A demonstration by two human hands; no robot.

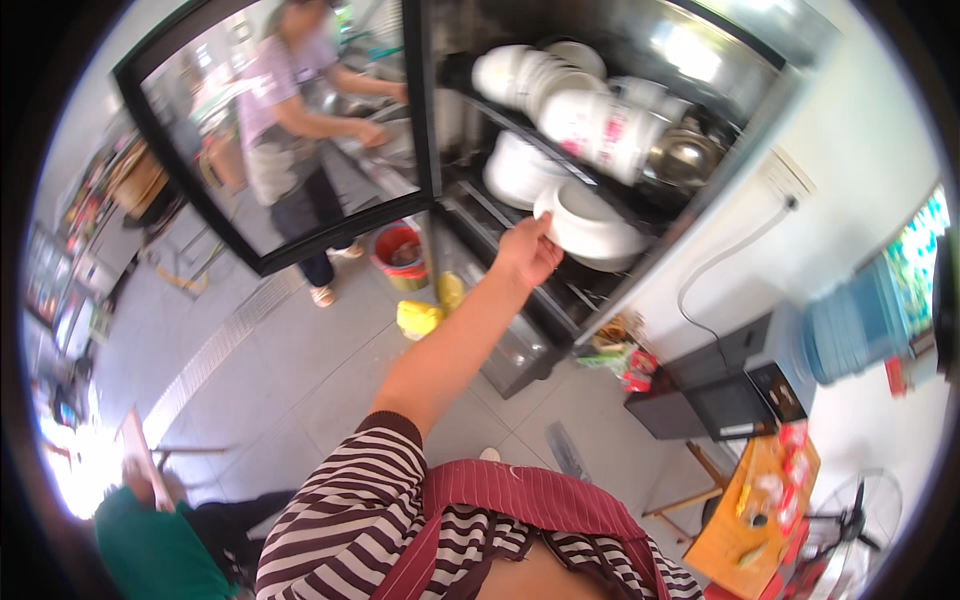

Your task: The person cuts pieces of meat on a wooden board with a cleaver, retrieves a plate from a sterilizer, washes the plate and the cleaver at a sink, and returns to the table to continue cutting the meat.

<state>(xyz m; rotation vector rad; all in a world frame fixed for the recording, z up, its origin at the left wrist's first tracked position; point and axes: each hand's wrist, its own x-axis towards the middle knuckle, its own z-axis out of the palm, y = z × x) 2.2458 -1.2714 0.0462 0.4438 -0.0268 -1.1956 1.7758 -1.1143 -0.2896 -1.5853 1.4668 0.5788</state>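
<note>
My left hand (529, 251) reaches into an open metal dish cabinet (517, 367) and grips the near edge of a white bowl (589, 225). That bowl tilts on the lower rack, overlapping other white dishware beneath it. A white round dish stack (517, 171) stands just behind it on the same level. On the rack above, a row of white bowls (570, 97) lies on its side, some with pink-red markings. Metal basins (684, 159) sit at that rack's right end. My right hand is out of view.
The cabinet's black-framed glass door (341, 229) stands open at left; through it a person works at a sink. A red bucket (399, 255) and a yellow object (418, 320) are on the floor. At right are a water dispenser (780, 382), wooden table (720, 551) and fan (855, 517). Someone in green (154, 547) is lower left.
</note>
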